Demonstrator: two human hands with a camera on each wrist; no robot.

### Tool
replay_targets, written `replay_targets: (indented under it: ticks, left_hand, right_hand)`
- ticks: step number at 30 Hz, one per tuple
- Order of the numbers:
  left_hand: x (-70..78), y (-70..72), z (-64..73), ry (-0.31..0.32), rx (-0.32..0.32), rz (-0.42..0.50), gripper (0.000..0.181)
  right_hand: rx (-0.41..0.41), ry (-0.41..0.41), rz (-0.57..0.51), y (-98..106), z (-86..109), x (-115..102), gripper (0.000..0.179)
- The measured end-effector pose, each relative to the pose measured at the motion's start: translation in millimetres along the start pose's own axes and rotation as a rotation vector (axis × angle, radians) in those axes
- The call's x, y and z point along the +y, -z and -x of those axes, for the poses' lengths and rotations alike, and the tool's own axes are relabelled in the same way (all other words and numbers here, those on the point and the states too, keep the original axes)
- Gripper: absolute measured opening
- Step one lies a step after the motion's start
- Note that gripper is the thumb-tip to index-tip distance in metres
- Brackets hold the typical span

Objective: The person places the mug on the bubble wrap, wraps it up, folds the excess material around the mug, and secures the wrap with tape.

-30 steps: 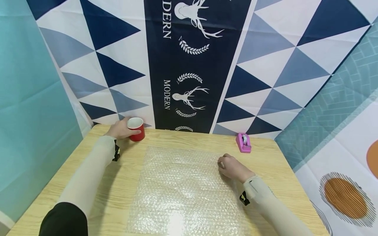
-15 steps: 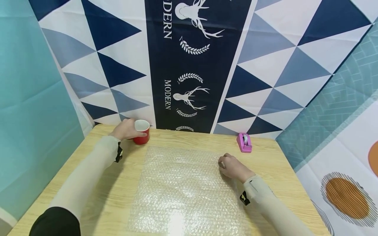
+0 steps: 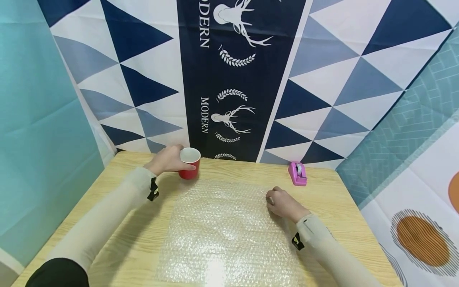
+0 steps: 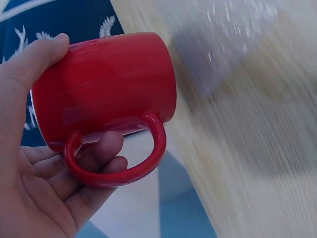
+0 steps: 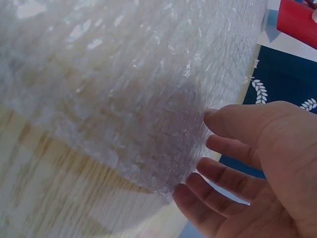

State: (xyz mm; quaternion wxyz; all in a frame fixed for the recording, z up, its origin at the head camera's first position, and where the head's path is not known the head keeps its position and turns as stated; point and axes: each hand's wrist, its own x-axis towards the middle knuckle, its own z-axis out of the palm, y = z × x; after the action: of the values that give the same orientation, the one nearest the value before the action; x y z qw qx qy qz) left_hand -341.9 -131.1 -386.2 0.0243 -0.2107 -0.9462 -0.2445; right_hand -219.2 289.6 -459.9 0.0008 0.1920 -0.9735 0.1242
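Red mug (image 4: 106, 82), one, left hand (image 3: 166, 160) gripping it, right hand (image 3: 283, 203) loosely touching one bubble-wrap sheet (image 3: 229, 231)

The left hand (image 4: 32, 188) held a glossy red mug (image 4: 111, 82), the thumb (image 4: 39, 57) pressed against its side near the pale rim. Two fingertips (image 4: 109, 144) showed through the loop of the handle (image 4: 116, 179). Beyond the base, a corner of clear bubble wrap (image 4: 220, 39) lay on the light wooden table (image 4: 233, 193), which bore soft shadows. Behind the mug hung a backdrop (image 4: 89, 15), dark blue with white prints above, white and blue below.
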Motion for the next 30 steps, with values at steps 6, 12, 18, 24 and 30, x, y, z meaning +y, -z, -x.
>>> replay_targets:
  ticks: [6, 12, 18, 24, 30]
  left_hand:
    - [28.9, -11.3, 6.6, -0.079, -0.007, -0.011, 0.076]
    - [62.3, -27.2, 20.6, -0.13, -0.052, -0.016, 0.079]
    - [89.7, -45.8, 35.2, -0.177, -0.08, 0.011, 0.075]
    - [101.7, -65.5, 45.1, -0.194, -0.105, 0.048, 0.073]
    - [114.8, -77.7, 56.9, -0.213, -0.124, 0.062, 0.075]
  right_hand:
    - [0.008, -0.007, -0.001, 0, -0.1, 4, 0.018]
    - [0.033, 0.009, 0.003, -1, -0.3, 7, 0.012]
    - [0.047, 0.019, 0.002, -2, 0.3, 6, 0.007]
    - [0.051, 0.016, -0.006, -4, 1.3, 4, 0.011]
    - [0.048, 0.011, -0.011, -5, 1.3, 4, 0.013]
